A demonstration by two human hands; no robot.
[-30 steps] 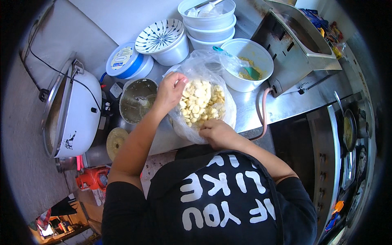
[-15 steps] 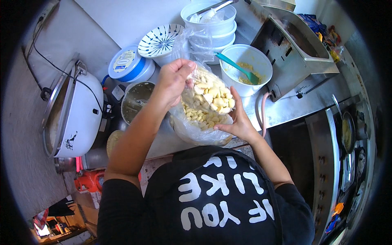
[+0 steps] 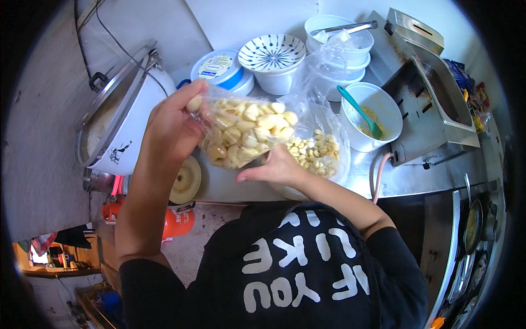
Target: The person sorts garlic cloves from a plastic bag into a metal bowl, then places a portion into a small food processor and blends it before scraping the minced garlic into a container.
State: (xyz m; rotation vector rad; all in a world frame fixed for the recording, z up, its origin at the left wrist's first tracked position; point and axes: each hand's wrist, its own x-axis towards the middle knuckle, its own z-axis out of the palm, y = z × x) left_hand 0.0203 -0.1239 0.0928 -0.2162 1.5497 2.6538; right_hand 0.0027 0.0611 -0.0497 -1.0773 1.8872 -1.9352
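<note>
My left hand (image 3: pixel 178 118) is closed on the gathered end of a clear plastic bag of peeled garlic cloves (image 3: pixel 249 129), held tilted above the counter. My right hand (image 3: pixel 276 167) is at the bag's lower right side, thumb stretched out to the left and away from the plastic. Its other fingers are partly hidden by the bag, and it seems to touch the underside. Just behind my right hand, a larger plastic bag (image 3: pixel 339 159) stands open in a tub, with more loose garlic cloves (image 3: pixel 315 151) inside.
Behind stand a lidded tub (image 3: pixel 219 66), a patterned bowl (image 3: pixel 272 55) and stacked tubs with tongs (image 3: pixel 350 27). Right are a white bucket (image 3: pixel 350 129) with a green spatula (image 3: pixel 361 112), and a metal fryer (image 3: pixel 438 115). A big white pot (image 3: pixel 129 126) is left; a round lid (image 3: pixel 186 181) lies nearer.
My left hand has swung the garlic bag left, clear of the larger bag. My right hand has moved left and lower along it. The whole view has shifted as my head turned left.
</note>
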